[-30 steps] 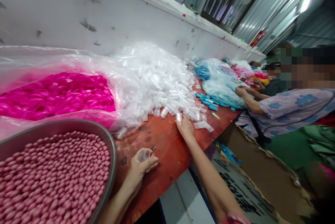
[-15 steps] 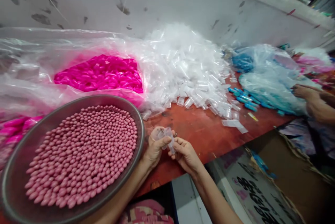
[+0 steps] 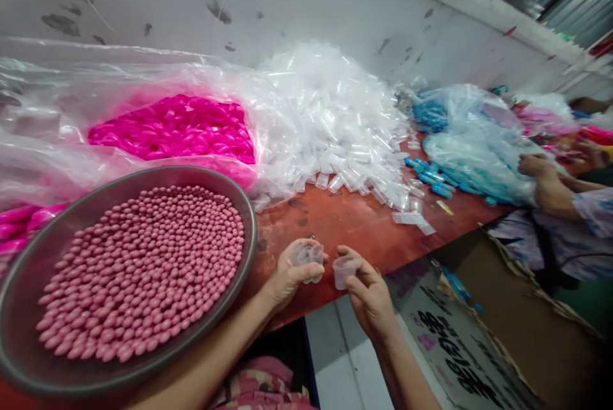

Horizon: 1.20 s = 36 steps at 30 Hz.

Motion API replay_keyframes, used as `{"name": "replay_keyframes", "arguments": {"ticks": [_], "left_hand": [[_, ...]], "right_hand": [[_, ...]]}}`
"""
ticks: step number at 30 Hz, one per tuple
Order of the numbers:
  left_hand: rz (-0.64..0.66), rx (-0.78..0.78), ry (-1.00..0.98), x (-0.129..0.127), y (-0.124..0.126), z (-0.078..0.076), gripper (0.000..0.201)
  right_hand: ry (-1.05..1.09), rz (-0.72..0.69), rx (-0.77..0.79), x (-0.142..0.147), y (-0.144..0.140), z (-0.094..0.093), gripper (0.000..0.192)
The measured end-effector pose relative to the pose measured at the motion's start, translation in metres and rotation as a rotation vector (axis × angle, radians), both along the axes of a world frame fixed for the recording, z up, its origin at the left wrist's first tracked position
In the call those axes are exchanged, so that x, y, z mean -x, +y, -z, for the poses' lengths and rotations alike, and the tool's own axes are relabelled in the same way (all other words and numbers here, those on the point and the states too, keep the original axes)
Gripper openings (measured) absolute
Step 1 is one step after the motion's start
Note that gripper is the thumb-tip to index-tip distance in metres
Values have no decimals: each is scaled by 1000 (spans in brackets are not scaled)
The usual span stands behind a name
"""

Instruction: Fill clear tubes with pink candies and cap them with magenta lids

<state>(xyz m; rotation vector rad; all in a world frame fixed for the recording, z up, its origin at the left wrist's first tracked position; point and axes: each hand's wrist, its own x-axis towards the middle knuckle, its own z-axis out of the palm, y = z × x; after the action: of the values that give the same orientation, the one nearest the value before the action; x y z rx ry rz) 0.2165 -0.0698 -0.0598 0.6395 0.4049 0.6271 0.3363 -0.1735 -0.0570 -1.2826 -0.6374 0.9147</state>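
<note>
left hand and right hand each pinch small clear plastic cups at the red surface edge, bare wood beyond.

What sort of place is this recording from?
Probably a small packing workshop: a long red table bears a pan of pink beads, heaped clear plastic tubes and bagged pink pieces, with another person's hand working alongside.

It was a small packing workshop. A long red workbench ran along a stained wall, heaped with clear plastic tubes, bagged pink caps, and a candy-filled pan; another worker's arm rested further down the bench.
</note>
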Motion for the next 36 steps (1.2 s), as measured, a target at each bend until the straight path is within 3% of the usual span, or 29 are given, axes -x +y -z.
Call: {"name": "replay_keyframes", "arguments": {"ticks": [6,11,13,18,23,27,30,33,36], "left_hand": [[126,-88,-34,14,5,-2,46],[292,-44,-77,21,2,-6,111],[321,-49,-91,23,2,-6,124],[208,-131,-73,21,1,-3,136],[106,-165,-66,15,-9,-4,138],[22,-251,-48,13,-15,-6,139],[-11,-240,-23,23,-19,-13,134],[81,-315,91,54,-27,-32,118],[221,-711,246,102,-35,-60,78]], "right_hand": [[-87,-331,41,-2,19,-5,43],[-199,-655,117,-11,24,-13,99],[-243,-705,131,-12,25,-20,99],[-368,-635,92,-1,22,-37,77],[-631,-453,82,14,14,-29,64],[-627,-448,85,20,15,-29,60],[-647,-450,-9,20,26,-51,55],[-773,-419,-127,22,57,-83,54],[-1044,-659,-161,41,107,-101,62]]}}
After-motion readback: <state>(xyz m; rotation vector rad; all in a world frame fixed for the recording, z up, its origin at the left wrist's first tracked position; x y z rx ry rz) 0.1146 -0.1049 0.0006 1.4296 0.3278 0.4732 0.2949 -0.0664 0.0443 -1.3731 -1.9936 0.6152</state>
